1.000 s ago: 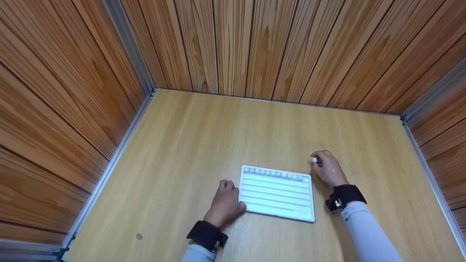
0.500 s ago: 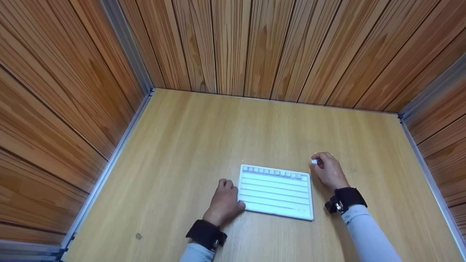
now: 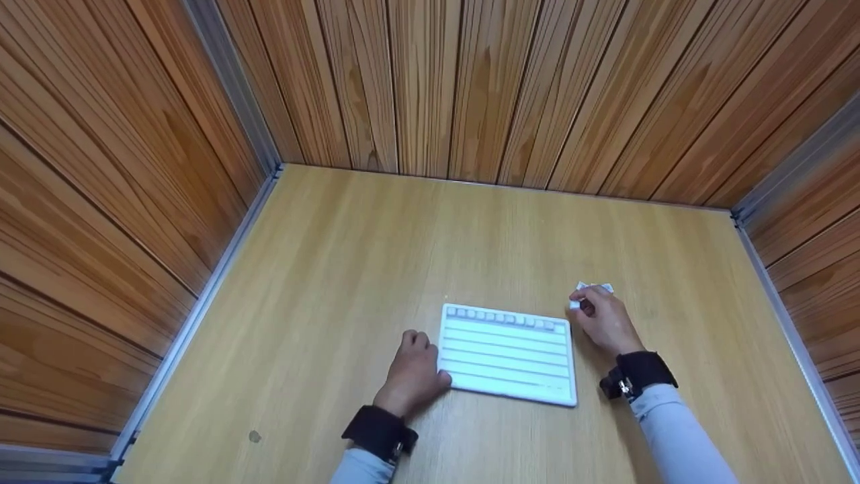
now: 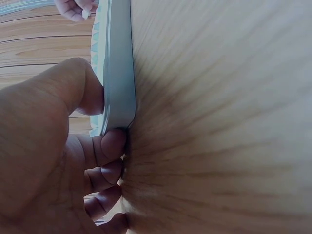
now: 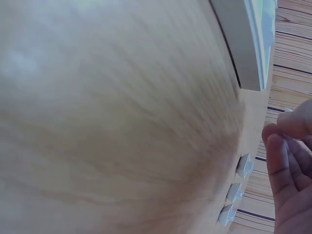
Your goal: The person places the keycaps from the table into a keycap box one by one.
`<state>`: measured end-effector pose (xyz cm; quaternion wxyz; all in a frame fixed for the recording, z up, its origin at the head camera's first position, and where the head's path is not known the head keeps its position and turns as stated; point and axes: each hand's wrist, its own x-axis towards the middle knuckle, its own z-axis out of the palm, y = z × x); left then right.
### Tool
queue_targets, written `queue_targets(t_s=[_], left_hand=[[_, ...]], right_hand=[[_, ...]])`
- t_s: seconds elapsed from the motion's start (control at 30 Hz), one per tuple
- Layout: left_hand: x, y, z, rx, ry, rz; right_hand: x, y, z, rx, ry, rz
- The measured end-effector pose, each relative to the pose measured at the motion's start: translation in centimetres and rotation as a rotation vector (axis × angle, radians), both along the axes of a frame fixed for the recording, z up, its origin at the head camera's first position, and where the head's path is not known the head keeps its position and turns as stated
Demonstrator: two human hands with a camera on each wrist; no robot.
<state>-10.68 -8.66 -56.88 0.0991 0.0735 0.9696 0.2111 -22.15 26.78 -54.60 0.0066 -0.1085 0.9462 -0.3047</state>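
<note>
Since a second ago the right hand (image 3: 601, 319) has been drawn back and toward the board (image 3: 507, 355), so that small white tiles (image 3: 596, 288) on the table (image 3: 376, 255) beyond its fingers have been uncovered; the left hand (image 3: 411, 376) has been kept at the board's left edge.

One small white tile (image 3: 576, 304) is pinched between the right thumb and fingertips, just off the board's far right corner. In the right wrist view three loose tiles (image 5: 235, 192) are seen lying in a line on the wood; in the head view they merge into one pale patch, and their faces cannot be read. The pinched tile is all but cut off at that view's edge.

The left hand is curled at the board's near left corner: the thumb (image 4: 80, 85) is laid on the top face, and the fingers (image 4: 105, 148) are bent against the edge where it meets the table. The board is thus gripped and lies flat.

One white board is counted, ruled into five rows; only the far row is filled with tiles (image 3: 500, 317), about ten, too small to count surely. Both wrists are banded in black (image 3: 638, 373), with pale sleeves partly out of frame.

The table is of light wood grain, closed on three sides by brown plank walls (image 3: 470, 81) with grey metal trim (image 3: 232, 87).
</note>
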Motion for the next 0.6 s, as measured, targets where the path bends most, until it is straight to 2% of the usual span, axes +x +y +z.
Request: queue_targets(t_s=[0.17, 0.4, 0.6], left_hand=[[0.0, 0.0, 0.0, -0.002, -0.002, 0.004], [0.1, -0.1, 0.0, 0.010, 0.010, 0.006], [0.2, -0.1, 0.0, -0.016, 0.049, -0.014]], right_hand=[[0.3, -0.2, -0.1, 0.004, 0.001, 0.002], [0.7, -0.6, 0.2, 0.043, -0.011, 0.054], [1.1, -0.9, 0.0, 0.018, 0.047, 0.109]])
